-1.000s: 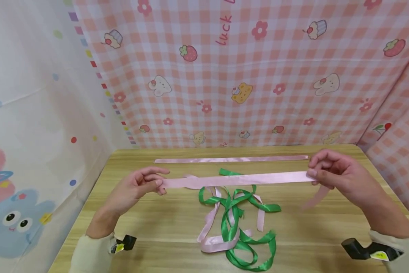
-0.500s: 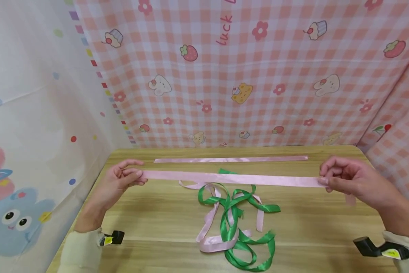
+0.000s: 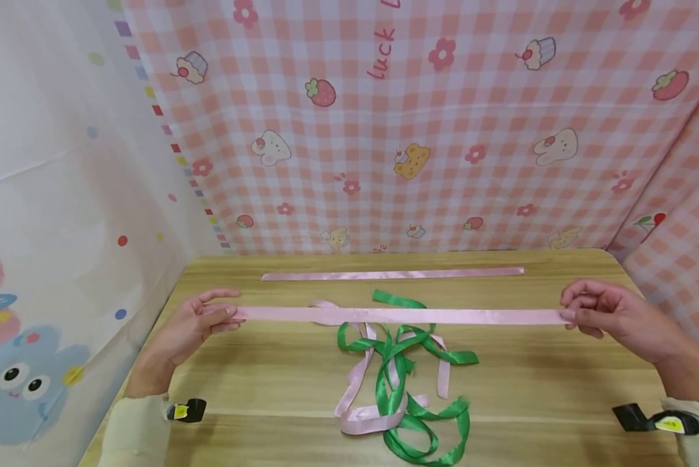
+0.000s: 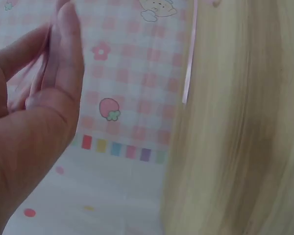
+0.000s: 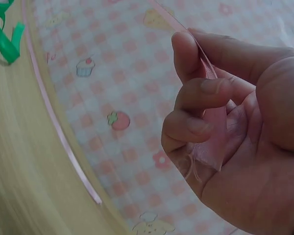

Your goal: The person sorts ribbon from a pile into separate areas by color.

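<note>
A pink satin ribbon (image 3: 419, 316) is stretched straight between both hands above the table. My left hand (image 3: 200, 321) pinches its left end between thumb and finger; in the left wrist view that ribbon is hidden behind the hand (image 4: 44, 93). My right hand (image 3: 609, 314) pinches the other side. In the right wrist view the ribbon's frayed end (image 5: 210, 152) lies against the palm, under the curled fingers (image 5: 186, 127). Below the taut ribbon, a loose pile of green ribbon (image 3: 391, 389) and pink ribbon (image 3: 373, 425) lies tangled on the table.
Another pink ribbon (image 3: 393, 275) lies straight along the far part of the wooden table (image 3: 256, 383). A checked curtain (image 3: 349, 130) hangs behind the table, and a white printed cloth (image 3: 63, 194) hangs at the left.
Both hands have moved apart, the left outward to the left and the right outward to the right. More of the ribbon spans between them, and its tail no longer shows below the right hand.
</note>
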### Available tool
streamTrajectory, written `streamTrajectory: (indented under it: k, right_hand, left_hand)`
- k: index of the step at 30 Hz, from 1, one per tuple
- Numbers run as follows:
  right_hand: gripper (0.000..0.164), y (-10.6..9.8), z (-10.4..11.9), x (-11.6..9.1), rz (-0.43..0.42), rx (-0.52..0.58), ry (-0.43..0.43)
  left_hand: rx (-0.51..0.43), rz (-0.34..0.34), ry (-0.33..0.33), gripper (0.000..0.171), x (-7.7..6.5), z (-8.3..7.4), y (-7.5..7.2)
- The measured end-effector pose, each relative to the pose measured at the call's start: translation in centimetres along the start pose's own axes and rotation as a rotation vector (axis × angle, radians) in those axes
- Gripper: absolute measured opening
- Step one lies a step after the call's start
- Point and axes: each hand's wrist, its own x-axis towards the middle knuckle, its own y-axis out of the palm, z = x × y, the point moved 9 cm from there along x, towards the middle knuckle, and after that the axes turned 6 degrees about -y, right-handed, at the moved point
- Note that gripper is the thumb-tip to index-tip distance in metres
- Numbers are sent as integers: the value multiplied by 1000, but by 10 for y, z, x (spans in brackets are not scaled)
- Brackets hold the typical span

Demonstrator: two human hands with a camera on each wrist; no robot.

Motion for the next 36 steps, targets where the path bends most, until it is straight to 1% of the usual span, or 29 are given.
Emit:
streamTrajectory:
  k: [3,5,7,9,11,13,16,18,20,22,24,26,28,30,32,34,36]
  right_hand:
    - [29,-5,-8,-2,-17,28,8]
    - [30,-8,-13,-3,-29,42,11]
    - [31,-11,-18,-5,-37,59,15]
    - [32,-12,-22,-7,-35,82,10]
    - [32,-14,-26,-9,-31,109,12]
    - [33,-15,-29,-10,-27,129,13]
    - [32,-17,-37,-10,-51,111,24]
    - [27,-19,-45,-8,-92,81,52]
    - [20,-24,-53,-5,-155,36,96]
    - [14,-30,-60,-2,-216,-1,148]
    - [10,-37,-67,1,-265,-46,201]
    - [10,-43,-73,5,-291,-80,242]
    - [11,-47,-79,10,-301,-106,276]
    - [13,-50,-84,15,-305,-97,288]
    - [12,-53,-90,20,-331,-56,292]
    - [12,-57,-94,25,-376,-9,284]
    - [15,-62,-101,28,-442,43,283]
  left_hand:
    - [-36,-40,21,25,2,1,-6]
    - [-65,-47,33,25,3,2,-9]
    - [-86,-40,37,26,3,4,-10]
    - [-83,-34,32,26,3,7,-12]
    - [-69,-48,16,25,3,11,-14]
    - [-50,-89,-5,22,3,15,-18]
    - [-39,-174,-32,16,3,21,-26]
    - [-48,-224,-43,14,3,25,-31]
    - [-68,-248,-48,13,5,29,-35]
    - [-85,-252,-52,14,9,34,-37]
    - [-75,-255,-56,19,15,37,-40]
    - [-57,-265,-62,27,22,40,-42]
    - [-34,-289,-66,33,30,42,-46]
    - [-30,-327,-74,35,37,43,-49]
    - [-34,-368,-80,30,46,44,-53]
    - [-43,-416,-89,25,55,46,-56]
    - [-64,-460,-95,22,65,49,-58]
